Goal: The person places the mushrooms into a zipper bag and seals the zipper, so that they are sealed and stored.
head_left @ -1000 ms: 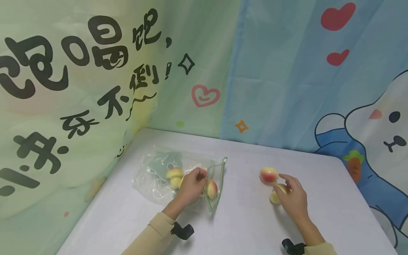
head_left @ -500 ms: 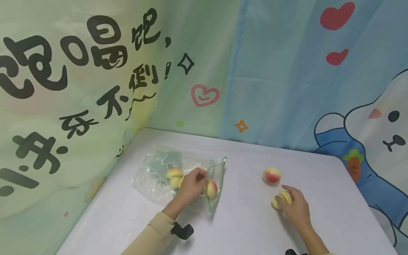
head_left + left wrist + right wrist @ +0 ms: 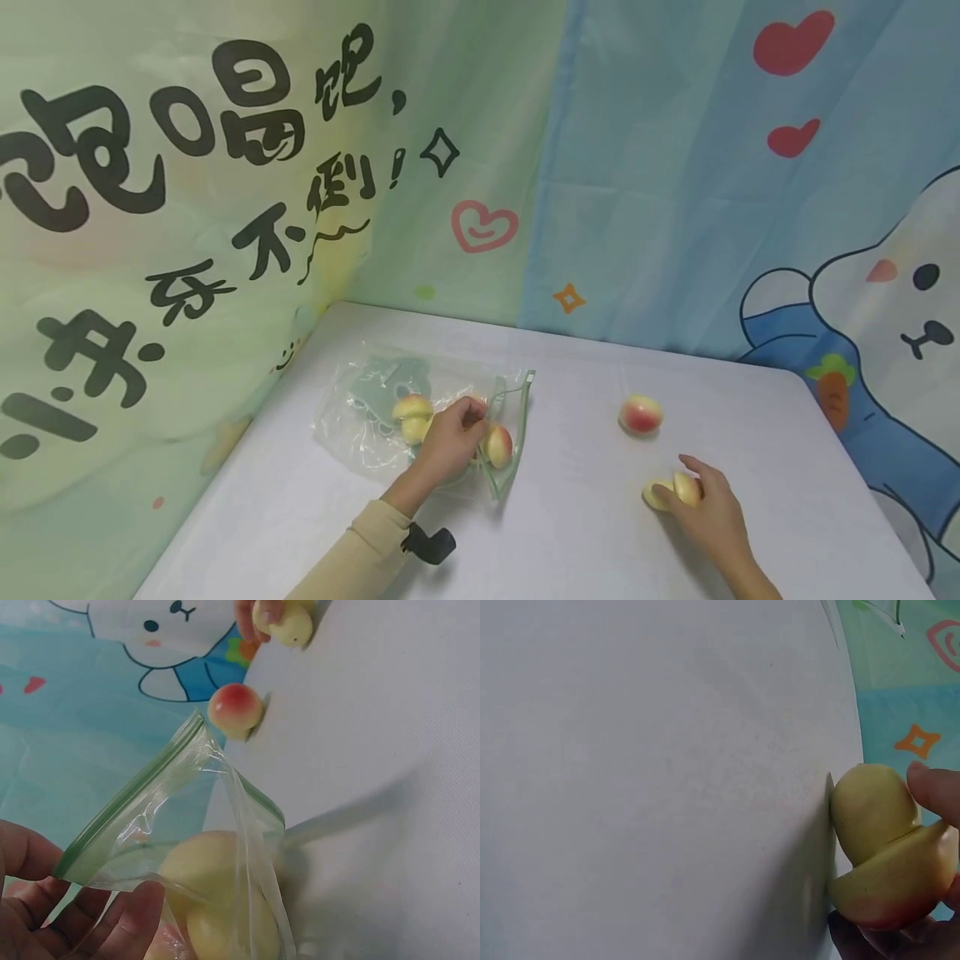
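My left hand [image 3: 450, 437] pinches the rim of a clear zip bag [image 3: 345, 437] with a green closure [image 3: 124, 806]; the mouth stands partly apart in the left wrist view. Inside lie several yellow-and-red mushroom-shaped pieces [image 3: 412, 407], partly hidden by the hand. On the right, my right hand [image 3: 714, 518] holds a mushroom [image 3: 907, 881] between thumb and fingers, its pale stem [image 3: 874, 806] pointing left in the head view, low over or on the table. A second mushroom [image 3: 641, 415], red and yellow, sits on the table beyond this hand.
A white-covered table [image 3: 570, 517] carries everything. Printed cloth backdrops [image 3: 645, 208] rise along its back and left edges. A black wrist camera [image 3: 429, 543] is strapped at the left sleeve.
My right hand has moved toward the person and slightly right with the mushroom, away from the other mushroom. The left hand and bag stay in place.
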Demonstrator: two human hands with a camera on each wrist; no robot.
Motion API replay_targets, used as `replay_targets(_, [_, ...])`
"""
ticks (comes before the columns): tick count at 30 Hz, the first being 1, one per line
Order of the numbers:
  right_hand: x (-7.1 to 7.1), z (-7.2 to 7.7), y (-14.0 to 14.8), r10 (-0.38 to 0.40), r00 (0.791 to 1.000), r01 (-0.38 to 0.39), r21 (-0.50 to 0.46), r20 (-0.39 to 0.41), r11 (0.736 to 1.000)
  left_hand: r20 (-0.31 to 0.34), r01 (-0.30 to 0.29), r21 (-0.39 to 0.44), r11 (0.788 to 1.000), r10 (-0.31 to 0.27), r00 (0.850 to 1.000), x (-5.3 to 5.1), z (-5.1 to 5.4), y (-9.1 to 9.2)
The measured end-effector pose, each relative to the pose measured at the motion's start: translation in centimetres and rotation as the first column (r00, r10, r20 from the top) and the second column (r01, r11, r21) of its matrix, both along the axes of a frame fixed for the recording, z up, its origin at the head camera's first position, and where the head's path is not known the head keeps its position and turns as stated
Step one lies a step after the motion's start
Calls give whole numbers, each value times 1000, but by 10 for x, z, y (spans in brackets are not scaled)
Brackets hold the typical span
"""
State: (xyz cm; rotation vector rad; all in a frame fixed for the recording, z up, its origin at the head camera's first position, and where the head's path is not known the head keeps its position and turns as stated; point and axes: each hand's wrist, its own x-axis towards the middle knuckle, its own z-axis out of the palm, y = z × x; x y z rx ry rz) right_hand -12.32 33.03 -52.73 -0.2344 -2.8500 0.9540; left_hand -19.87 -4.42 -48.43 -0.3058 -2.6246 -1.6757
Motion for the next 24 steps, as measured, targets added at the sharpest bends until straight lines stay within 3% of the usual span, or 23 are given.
replay_targets(11, [20,-2,4,-80,991,82,15,-105,997,4,5,0,1000,-5,1000,1,1,0])
replay_targets(16, [19,-2,0,-82,990,85,21,-118,996,7,4,6,1000,-4,1000,1,3,-1])
replay_targets(24, [10,-4,-25,-86,983,74,-74,-164,994,17,-4,4,1000,4,1000,2,3,-1])
